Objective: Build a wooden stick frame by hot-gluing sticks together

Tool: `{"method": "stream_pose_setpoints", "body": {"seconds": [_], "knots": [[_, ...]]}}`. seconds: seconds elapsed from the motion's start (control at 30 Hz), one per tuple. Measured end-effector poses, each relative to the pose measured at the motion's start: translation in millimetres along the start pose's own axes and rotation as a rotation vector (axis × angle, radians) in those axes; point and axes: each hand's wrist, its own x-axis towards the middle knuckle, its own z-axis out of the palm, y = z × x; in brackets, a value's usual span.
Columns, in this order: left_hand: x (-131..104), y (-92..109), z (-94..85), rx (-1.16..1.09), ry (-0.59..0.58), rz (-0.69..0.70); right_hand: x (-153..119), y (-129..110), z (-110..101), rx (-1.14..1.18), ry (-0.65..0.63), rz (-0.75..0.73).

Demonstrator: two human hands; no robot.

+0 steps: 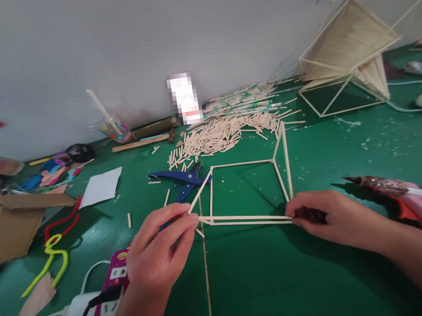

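Note:
My left hand (163,247) pinches the left end of a thin wooden stick (246,217) between thumb and fingers. At the stick's other end, my right hand (328,216) is closed, its fingertips partly hidden. The stick runs level along the near side of an open frame of wooden sticks (242,163), with more sticks rising at its corners. Just behind my left hand lie blue-handled cutting pliers (189,177), partly covered by the hand. A pink glue gun (419,201) rests on its side to the right of my right hand.
Behind the frame is a pile of short cut sticks (218,137). A larger stick structure (352,52) stands at the back right. On the left are a purple power strip (109,289) with cables, cardboard (15,224) and pipe cleaners (55,247). A phone (184,98) leans on the wall.

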Motion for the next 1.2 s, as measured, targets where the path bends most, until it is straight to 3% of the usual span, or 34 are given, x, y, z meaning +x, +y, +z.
{"method": "stream_pose_setpoints", "body": {"seconds": [0.57, 1.2], "knots": [[0.3, 2.7, 2.9, -0.037, 0.020, -0.031, -0.4, -1.6, -2.6, -0.055, -0.036, -0.064], [-1.0, 5.5, 11.9, -0.126, 0.072, -0.117, 1.0, 0.9, 0.1, -0.067, -0.057, -0.016]]}}
